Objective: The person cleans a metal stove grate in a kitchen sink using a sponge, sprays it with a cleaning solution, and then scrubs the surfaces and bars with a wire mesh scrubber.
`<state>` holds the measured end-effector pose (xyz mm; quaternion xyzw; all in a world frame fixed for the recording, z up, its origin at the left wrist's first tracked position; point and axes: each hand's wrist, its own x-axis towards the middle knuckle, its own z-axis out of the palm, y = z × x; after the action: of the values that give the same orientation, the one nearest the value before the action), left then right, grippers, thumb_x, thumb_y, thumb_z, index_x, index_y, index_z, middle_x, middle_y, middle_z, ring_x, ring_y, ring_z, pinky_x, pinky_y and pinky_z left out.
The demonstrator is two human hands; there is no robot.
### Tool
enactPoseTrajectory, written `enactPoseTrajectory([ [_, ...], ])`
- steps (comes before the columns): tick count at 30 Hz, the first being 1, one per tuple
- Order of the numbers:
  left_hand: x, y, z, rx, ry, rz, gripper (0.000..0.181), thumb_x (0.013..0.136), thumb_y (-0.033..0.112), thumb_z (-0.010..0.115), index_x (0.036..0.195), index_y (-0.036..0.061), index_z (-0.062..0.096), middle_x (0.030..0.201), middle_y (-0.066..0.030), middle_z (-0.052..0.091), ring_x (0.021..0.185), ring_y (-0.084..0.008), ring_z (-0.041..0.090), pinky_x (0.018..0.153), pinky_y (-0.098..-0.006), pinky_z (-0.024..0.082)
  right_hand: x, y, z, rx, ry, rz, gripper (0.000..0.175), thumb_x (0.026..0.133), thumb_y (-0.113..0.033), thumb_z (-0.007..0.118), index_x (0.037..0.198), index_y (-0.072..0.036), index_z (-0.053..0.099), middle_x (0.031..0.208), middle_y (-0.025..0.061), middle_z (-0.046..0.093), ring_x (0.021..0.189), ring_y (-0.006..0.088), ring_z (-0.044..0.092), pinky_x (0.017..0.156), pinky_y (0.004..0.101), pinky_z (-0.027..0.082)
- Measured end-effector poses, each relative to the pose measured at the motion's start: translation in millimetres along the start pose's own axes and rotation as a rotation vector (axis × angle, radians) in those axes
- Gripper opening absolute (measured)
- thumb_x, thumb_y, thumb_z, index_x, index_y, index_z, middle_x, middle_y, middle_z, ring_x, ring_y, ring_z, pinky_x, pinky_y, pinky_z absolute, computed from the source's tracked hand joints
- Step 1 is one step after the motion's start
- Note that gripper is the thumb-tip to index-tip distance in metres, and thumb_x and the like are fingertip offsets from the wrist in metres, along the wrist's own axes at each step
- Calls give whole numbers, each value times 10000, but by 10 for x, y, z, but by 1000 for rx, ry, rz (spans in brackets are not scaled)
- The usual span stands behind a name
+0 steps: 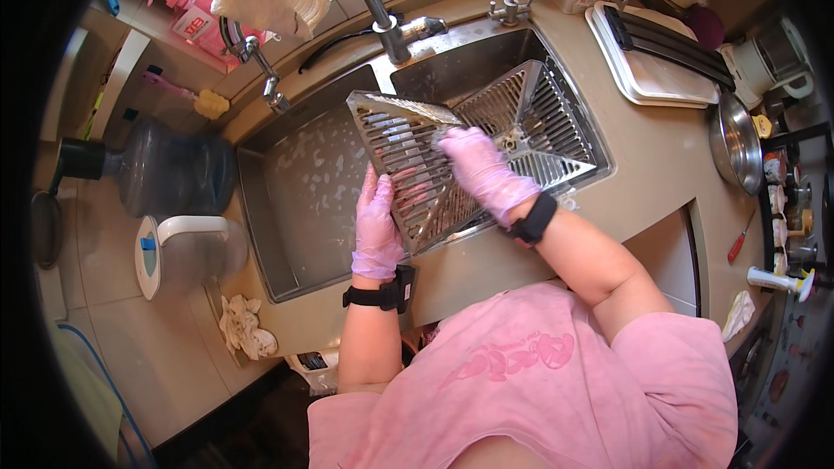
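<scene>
My left hand [379, 221], in a thin pink glove, grips the lower left edge of a slotted metal range hood filter [417, 176] tilted over the double sink. My gloved right hand [479, 163] presses a scrubber [443, 138], mostly hidden by the fingers, against that filter's slats and is slightly blurred. Another slotted metal filter [550, 117] lies in the right basin, partly behind the first. The left basin [306, 189] has patches of suds on its floor.
A dark faucet [391, 39] rises behind the sink. Trays [677, 88], a steel bowl [736, 143] and a red-handled screwdriver [738, 244] are on the right. A plastic pitcher [202, 254], large water bottle [176, 166] and crumpled cloth [244, 329] are on the left.
</scene>
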<state>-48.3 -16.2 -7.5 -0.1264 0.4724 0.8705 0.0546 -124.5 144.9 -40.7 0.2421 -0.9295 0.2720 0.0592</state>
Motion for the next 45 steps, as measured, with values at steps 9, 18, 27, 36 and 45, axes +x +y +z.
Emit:
enactPoseTrajectory([
  [9, -7, -2, -18, -28, 84, 34, 390, 949, 126, 384, 1311, -4, 315, 1174, -128, 514, 997, -223, 555, 877, -359, 475, -5, 23, -24, -59, 3, -24, 225, 680, 39, 510, 871, -44, 596, 865, 139, 590, 838, 323, 557, 763, 386, 457],
  [18, 21, -203, -313, -133, 48, 51, 313, 952, 148, 366, 1225, 6, 427, 1154, -129, 539, 993, -222, 568, 845, -386, 487, -128, -784, -83, 263, 55, -239, 250, 658, 20, 555, 900, -40, 572, 892, 121, 560, 846, 316, 534, 784, 375, 453],
  [27, -270, -23, -38, 90, 35, -46, 382, 919, 124, 441, 1284, 32, 381, 1132, -98, 545, 977, -201, 568, 837, -329, 484, -50, -359, -347, 169, 126, -179, 221, 686, 9, 521, 892, -39, 583, 863, 131, 584, 825, 318, 557, 762, 385, 458],
  [36, -429, -189, -37, 151, -18, 7, 574, 790, -52, 499, 1331, 3, 318, 1213, -95, 502, 1125, -191, 475, 976, -298, 354, -155, 10, -149, -131, -108, -58, 276, 707, -5, 521, 969, -51, 591, 977, 135, 588, 853, 302, 557, 780, 376, 473],
  [45, -508, -289, -119, 205, -14, -74, 443, 843, 9, 529, 1266, 4, 396, 1181, -61, 516, 1056, -153, 502, 939, -297, 383, -65, -655, -70, 20, 10, -316, 262, 717, -21, 517, 973, -29, 571, 1116, 140, 555, 975, 294, 550, 846, 352, 464],
])
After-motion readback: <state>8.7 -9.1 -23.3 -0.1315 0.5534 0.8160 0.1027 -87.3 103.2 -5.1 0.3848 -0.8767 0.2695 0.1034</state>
